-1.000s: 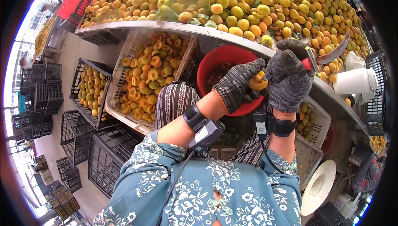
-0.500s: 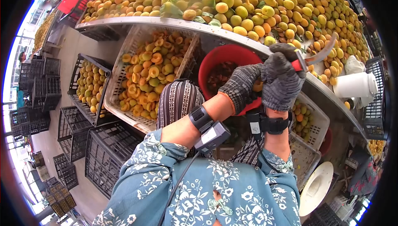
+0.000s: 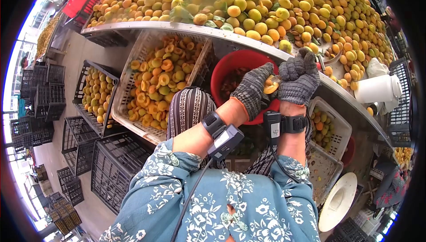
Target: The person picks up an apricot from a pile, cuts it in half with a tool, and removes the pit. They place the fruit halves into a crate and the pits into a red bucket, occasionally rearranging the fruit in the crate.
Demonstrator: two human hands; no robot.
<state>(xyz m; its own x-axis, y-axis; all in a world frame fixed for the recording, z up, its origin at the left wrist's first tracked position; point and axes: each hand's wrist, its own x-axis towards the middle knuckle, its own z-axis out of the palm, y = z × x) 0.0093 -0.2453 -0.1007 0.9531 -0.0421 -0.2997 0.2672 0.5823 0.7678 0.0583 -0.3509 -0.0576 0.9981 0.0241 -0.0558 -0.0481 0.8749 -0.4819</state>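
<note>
In a dark knitted glove, my left hand (image 3: 252, 90) is closed around an apricot (image 3: 270, 85), whose orange cut flesh faces my other hand. My right hand (image 3: 298, 78), gloved too, is wrapped around a curved-blade knife (image 3: 333, 59); a bit of its red handle shows beyond the fingers, and the blade points away to the right. Both hands are close together over the right side of a red bucket (image 3: 218, 74), with dark brown scraps inside. Left of the bucket, a white crate (image 3: 119, 104) holds many halved apricots.
A metal-edged table (image 3: 195, 26) heaped with whole apricots curves across the front. Black crates (image 3: 116, 164) stand at the left. On the right are a white crate (image 3: 342, 135) with fruit, a white bucket (image 3: 377, 92) and a pale hat (image 3: 338, 202).
The knife has dropped lower and its blade has swung from upright towards level. My hands have moved slightly apart, and the apricot's cut flesh now shows at my left fingertips.
</note>
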